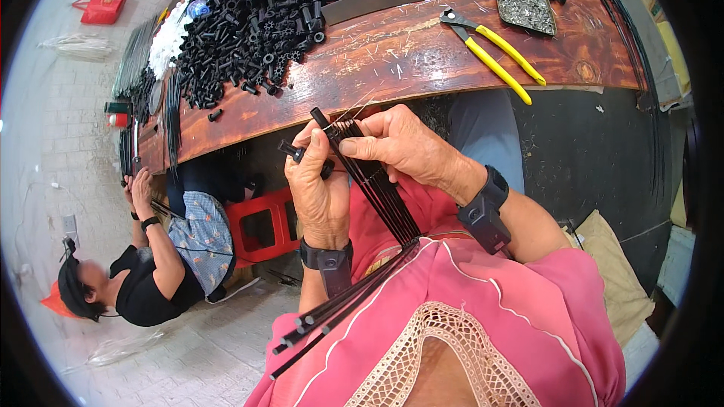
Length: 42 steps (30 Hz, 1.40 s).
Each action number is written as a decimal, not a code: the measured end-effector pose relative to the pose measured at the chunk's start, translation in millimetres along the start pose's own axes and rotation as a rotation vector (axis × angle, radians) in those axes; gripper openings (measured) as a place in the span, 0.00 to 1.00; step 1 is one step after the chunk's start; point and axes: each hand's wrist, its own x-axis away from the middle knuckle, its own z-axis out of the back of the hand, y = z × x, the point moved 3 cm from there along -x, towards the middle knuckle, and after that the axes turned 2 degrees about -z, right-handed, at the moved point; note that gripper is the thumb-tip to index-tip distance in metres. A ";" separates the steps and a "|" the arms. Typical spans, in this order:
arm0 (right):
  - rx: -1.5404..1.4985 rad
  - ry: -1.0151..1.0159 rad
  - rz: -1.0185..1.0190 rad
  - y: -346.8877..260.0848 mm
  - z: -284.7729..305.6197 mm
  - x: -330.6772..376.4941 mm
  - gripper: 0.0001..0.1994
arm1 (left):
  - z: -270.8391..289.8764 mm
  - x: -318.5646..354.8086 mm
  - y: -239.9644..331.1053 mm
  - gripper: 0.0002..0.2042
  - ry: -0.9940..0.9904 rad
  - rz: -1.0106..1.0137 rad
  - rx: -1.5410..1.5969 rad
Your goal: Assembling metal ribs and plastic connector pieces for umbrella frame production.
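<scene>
A bundle of thin black umbrella ribs (pixel 381 196) slants from my hands down across my lap and chest. My left hand (pixel 320 188) is closed around the near side of its upper end, thumb raised along it. Tucked in the same hand is a black flanged plastic tube (pixel 292 151), partly hidden by the fingers. My right hand (pixel 411 143) pinches the rib tops between thumb and fingers. Fine wire (pixel 354 109) sticks up at those tops, beside a short black tubular end (pixel 320 116). Where the wire passes among the ribs is too small to tell.
On the wooden table (pixel 377 68) lie a heap of black plastic parts (pixel 249 38), a flat metal bar (pixel 381 1), yellow-handled pliers (pixel 494 56) and a tray of small metal bits (pixel 524 7). A co-worker (pixel 162 256) sits at left near a red stool (pixel 260 226).
</scene>
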 end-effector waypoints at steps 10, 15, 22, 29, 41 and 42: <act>-0.112 -0.143 -0.128 14.6 8.3 -8.3 0.14 | 1.0 -3.9 -7.1 0.15 -0.121 0.163 0.177; -0.074 -0.134 -0.024 9.0 11.2 -9.2 0.15 | 14.5 -12.6 -9.7 0.15 -0.168 0.122 0.144; -0.099 -0.153 -0.102 8.6 14.0 -7.8 0.14 | -0.8 -5.3 -15.1 0.17 -0.090 0.169 0.249; -0.281 -0.239 -0.194 19.5 11.9 -19.4 0.10 | 6.0 -3.5 -15.9 0.16 -0.066 0.158 0.297; -0.221 -0.088 -0.016 16.7 8.1 -18.8 0.12 | -0.1 -9.1 -9.9 0.21 -0.030 0.128 0.295; -0.175 -0.051 0.002 13.1 6.5 -17.1 0.12 | 0.0 -8.3 -8.8 0.21 -0.058 0.132 0.267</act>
